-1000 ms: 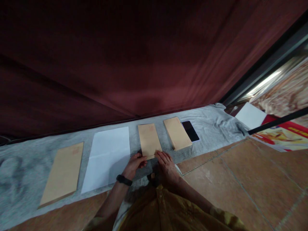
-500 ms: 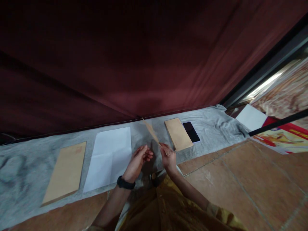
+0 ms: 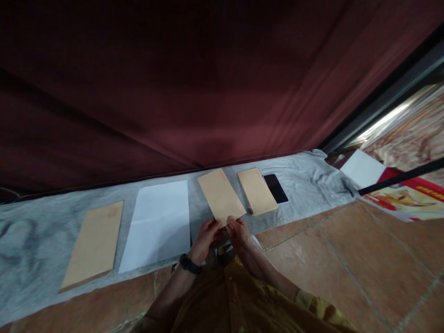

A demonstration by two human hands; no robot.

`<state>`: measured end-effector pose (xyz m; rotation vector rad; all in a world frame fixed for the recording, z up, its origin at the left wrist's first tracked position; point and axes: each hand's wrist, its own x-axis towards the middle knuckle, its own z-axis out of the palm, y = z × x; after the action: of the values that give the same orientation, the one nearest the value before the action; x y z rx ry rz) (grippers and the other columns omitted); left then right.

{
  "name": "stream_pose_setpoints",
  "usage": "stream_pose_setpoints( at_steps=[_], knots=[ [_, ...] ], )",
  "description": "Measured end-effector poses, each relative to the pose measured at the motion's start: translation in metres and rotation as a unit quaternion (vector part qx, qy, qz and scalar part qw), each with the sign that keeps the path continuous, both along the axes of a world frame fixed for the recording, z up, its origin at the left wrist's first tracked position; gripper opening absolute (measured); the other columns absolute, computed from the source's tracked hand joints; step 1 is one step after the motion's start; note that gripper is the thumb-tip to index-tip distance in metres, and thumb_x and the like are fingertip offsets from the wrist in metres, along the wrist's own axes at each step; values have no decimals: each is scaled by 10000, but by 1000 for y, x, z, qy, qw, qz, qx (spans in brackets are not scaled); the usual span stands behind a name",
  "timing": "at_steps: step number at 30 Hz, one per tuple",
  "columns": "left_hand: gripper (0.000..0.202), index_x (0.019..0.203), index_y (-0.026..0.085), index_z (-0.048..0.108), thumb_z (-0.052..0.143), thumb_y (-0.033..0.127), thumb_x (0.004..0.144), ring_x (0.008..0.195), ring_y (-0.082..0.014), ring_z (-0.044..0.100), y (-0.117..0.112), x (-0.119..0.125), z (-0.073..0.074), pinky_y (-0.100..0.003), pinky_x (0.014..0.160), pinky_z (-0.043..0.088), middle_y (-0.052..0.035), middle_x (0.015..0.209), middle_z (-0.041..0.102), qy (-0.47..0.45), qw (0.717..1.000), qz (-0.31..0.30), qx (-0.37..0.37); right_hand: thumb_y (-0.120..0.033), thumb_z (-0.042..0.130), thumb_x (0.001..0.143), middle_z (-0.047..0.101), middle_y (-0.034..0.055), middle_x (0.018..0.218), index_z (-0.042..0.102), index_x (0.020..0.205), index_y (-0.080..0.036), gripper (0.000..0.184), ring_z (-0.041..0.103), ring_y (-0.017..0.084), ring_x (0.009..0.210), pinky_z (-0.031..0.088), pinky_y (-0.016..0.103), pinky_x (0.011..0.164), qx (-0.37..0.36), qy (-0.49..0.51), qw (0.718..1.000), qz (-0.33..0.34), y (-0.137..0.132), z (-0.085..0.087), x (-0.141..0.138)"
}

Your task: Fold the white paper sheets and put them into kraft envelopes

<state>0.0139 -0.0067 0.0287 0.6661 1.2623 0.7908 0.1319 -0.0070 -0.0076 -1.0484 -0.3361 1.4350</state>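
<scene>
Both hands pinch the near edge of a brown paper envelope (image 3: 222, 194), held up in front of my body with its broad face showing. My left hand (image 3: 207, 237), with a black band on the wrist, grips its near left corner. Close beside it, my right hand (image 3: 239, 231) has its fingers closed on the same edge. Just right of the held envelope lies a stack of brown envelopes (image 3: 257, 192). To the left, a creased white paper sheet (image 3: 157, 226) lies flat, and farther left is another brown envelope pile (image 3: 93, 245).
A dark phone (image 3: 276, 188) touches the right side of the envelope stack. Everything lies on a grey cloth (image 3: 312, 185) along a dark red curtain (image 3: 215, 92). Tiled floor (image 3: 319, 273) is on the near side. A red and yellow printed box (image 3: 409, 196) sits at far right.
The envelope in my right hand has turned from edge-on to face-up. My left hand has moved right and closed on its near edge.
</scene>
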Motion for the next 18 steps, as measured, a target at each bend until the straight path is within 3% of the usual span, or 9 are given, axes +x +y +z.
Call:
stream_pose_setpoints(
  at_steps=[3, 8, 12, 15, 18],
  knots=[
    [520, 900, 155, 666, 838, 530, 583, 718, -151, 672, 3, 3, -10, -258, 625, 506, -50, 854, 726, 26, 1000, 11, 3, -272, 701, 743, 575, -58, 668, 471, 709, -238, 235, 609, 116, 655, 509, 212, 624, -18, 21, 1000, -6, -8, -3, -6],
    [413, 915, 150, 634, 809, 388, 627, 567, -112, 614, 11, -4, -22, -229, 529, 452, -11, 716, 697, 71, 997, 24, 16, -391, 713, 757, 524, -54, 619, 418, 674, -248, 338, 533, 121, 581, 501, 243, 573, 6, -33, 995, 90, -10, -3, 5],
    [384, 980, 168, 559, 752, 291, 673, 514, -113, 596, 14, -11, -29, -227, 511, 443, 24, 629, 662, 120, 992, 36, 24, -394, 717, 745, 565, -22, 636, 440, 650, -239, 331, 587, 160, 642, 564, 332, 698, 12, -37, 993, 111, -15, -4, 25],
    [352, 991, 181, 521, 708, 269, 707, 493, -118, 586, 13, -13, -34, -228, 505, 434, 40, 594, 640, 151, 988, 28, 29, -402, 674, 798, 682, 40, 804, 579, 793, -209, 216, 667, 206, 763, 574, 400, 784, -11, -60, 990, 125, -25, -8, 39],
    [336, 1030, 195, 502, 668, 268, 748, 498, -131, 582, 12, -13, -37, -239, 516, 421, 52, 592, 626, 179, 983, 11, 33, -419, 599, 865, 721, 84, 941, 631, 1010, -190, 272, 691, 241, 847, 571, 431, 797, -16, -199, 971, 130, -34, -14, 50]
  ],
)
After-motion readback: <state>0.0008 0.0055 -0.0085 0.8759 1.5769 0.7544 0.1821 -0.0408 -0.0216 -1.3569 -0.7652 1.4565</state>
